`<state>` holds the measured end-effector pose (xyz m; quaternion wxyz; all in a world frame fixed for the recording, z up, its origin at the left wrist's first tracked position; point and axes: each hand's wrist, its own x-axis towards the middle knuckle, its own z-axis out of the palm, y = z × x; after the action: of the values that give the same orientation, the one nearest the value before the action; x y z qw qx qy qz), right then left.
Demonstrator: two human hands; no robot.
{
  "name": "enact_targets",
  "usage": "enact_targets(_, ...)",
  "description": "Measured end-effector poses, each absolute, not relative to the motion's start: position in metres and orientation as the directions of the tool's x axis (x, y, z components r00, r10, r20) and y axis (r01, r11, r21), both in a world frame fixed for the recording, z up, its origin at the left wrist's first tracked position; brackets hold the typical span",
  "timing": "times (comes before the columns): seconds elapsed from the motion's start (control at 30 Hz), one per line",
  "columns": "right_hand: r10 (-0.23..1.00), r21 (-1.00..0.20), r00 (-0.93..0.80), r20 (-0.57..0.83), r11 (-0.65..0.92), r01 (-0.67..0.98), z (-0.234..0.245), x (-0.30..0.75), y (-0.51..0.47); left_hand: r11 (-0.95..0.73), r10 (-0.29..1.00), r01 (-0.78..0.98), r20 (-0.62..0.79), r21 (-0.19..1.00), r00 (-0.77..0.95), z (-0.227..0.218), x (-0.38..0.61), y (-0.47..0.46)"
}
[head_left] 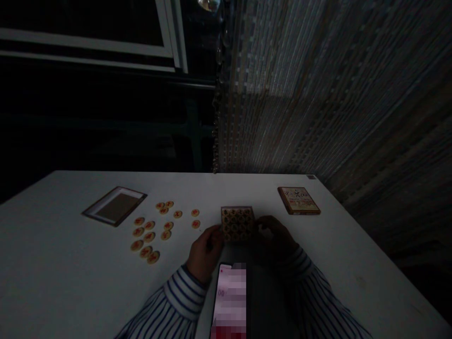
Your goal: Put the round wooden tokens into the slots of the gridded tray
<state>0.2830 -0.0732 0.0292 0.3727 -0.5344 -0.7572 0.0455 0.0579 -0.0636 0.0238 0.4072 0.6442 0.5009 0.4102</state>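
A small box (237, 207) of Chinese chess pieces stands tilted up between my hands in the middle of the table. Rows of round pieces (237, 223) with dark characters fill it. My left hand (207, 250) pinches its left side, fingers closed. On the opposite side, my right hand (277, 236) has thumb and fingers closed at the box's edge; this hand is in deep shadow. Several loose chess pieces (149, 237) with red characters lie scattered to the left of my left hand.
A shallow open lid or tray (130, 190) lies at the left of the white table (70, 282). A flat printed box (299, 200) rests at the far right. A lit phone (229, 301) is between my forearms. A string curtain (282, 94) hangs behind the table.
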Motion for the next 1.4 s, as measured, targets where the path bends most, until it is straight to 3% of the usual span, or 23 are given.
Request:
enact_targets(0.47,0.848,-0.426,-0.136,0.512,0.388,0.817,0.023,0.278,-0.071,-0.200,0.971,0.338,0.139,0.920,0.197,0.020,0.057,-0.064)
enact_targets(0.8,0.892,-0.354,-0.175,0.417,0.337,0.872,0.016,0.280,-0.070,-0.232,0.960,0.363,0.152,0.903,0.234,0.017,0.057,-0.063)
enact_targets(1.4,0.914,-0.352,-0.200,0.354,0.329,0.876,0.013,0.283,-0.068,-0.283,0.950,0.417,0.194,0.864,0.243,0.013,0.056,-0.062)
